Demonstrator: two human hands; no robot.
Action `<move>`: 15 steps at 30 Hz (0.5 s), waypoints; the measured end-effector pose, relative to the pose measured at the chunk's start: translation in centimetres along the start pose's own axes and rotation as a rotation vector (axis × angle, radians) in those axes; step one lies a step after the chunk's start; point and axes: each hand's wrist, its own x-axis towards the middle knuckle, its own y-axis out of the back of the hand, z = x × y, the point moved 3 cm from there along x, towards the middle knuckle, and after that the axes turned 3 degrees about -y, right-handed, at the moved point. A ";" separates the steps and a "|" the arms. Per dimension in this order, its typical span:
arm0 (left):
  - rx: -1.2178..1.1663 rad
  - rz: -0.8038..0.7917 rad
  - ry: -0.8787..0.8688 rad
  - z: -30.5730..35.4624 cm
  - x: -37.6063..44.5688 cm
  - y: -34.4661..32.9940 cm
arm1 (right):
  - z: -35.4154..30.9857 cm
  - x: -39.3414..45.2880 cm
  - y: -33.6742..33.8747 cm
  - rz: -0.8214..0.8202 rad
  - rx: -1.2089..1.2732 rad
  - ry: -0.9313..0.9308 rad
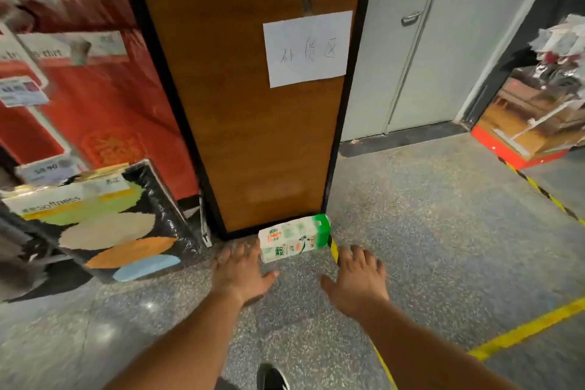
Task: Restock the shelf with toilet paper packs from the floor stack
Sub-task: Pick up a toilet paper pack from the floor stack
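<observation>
Below, both hands, left (pixel 239 272) and right (pixel 357 279), spread empty either side of the pack (pixel 294 237), which lies against the panel's (pixel 253 120) foot with bare floor (pixel 427 231) to its right.

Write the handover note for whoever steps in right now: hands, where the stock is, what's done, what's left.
Left hand: open, fingers spread, reaching down beside the left end of the green-and-white toilet paper pack; no grip yet.
Right hand: open, spread, just short of the pack's right end.
The pack lies on the speckled floor at the foot of the brown panel with the handwritten paper sign. Only this one pack shows on the floor.
Shelf at left already holds red packs.
Left: take the pack in both hands, lift it, place it on the shelf.
</observation>
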 end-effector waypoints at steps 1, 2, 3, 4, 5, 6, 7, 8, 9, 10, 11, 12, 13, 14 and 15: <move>0.006 -0.012 0.002 -0.2 2.4 -0.1 | 0.0 2.1 -0.1 -0.008 -0.009 0.013; 0.014 -0.028 0.008 -0.5 4.9 -0.5 | -0.1 4.2 -0.2 -0.021 -0.019 0.022; 0.016 -0.041 0.020 -0.7 7.1 -0.9 | -0.1 6.2 -0.5 -0.037 -0.035 0.030; 0.000 -0.043 0.044 -0.8 9.0 -1.2 | -0.1 8.2 -0.7 -0.051 -0.057 0.040; -0.020 -0.040 0.072 -0.8 10.5 -1.4 | -0.1 10.0 -0.8 -0.070 -0.082 0.049; -0.037 -0.041 0.090 -0.8 11.9 -1.5 | 0.0 11.7 -1.0 -0.091 -0.101 0.053; -0.050 -0.049 0.100 -0.8 13.2 -1.3 | 0.1 13.3 -1.0 -0.107 -0.108 0.051; -0.059 -0.065 0.108 -0.7 14.7 -1.0 | 0.2 14.8 -0.7 -0.117 -0.113 0.052; -0.060 -0.083 0.118 -0.7 16.1 -0.7 | 0.2 16.3 -0.5 -0.125 -0.124 0.056; -0.060 -0.096 0.123 -0.7 17.7 -0.2 | 0.1 18.0 -0.2 -0.132 -0.132 0.057; -0.064 -0.105 0.125 -0.7 19.3 0.3 | 0.0 19.7 0.1 -0.137 -0.134 0.054; -0.071 -0.115 0.126 -0.7 20.9 0.6 | -0.2 21.5 0.3 -0.143 -0.132 0.050; -0.079 -0.116 0.128 -0.7 22.3 0.8 | -0.4 23.1 0.4 -0.151 -0.132 0.049; -0.084 -0.118 0.129 -0.7 23.7 0.8 | -0.7 24.7 0.3 -0.160 -0.143 0.060; -0.085 -0.125 0.130 -0.7 25.2 0.6 | -0.9 26.4 0.0 -0.171 -0.162 0.082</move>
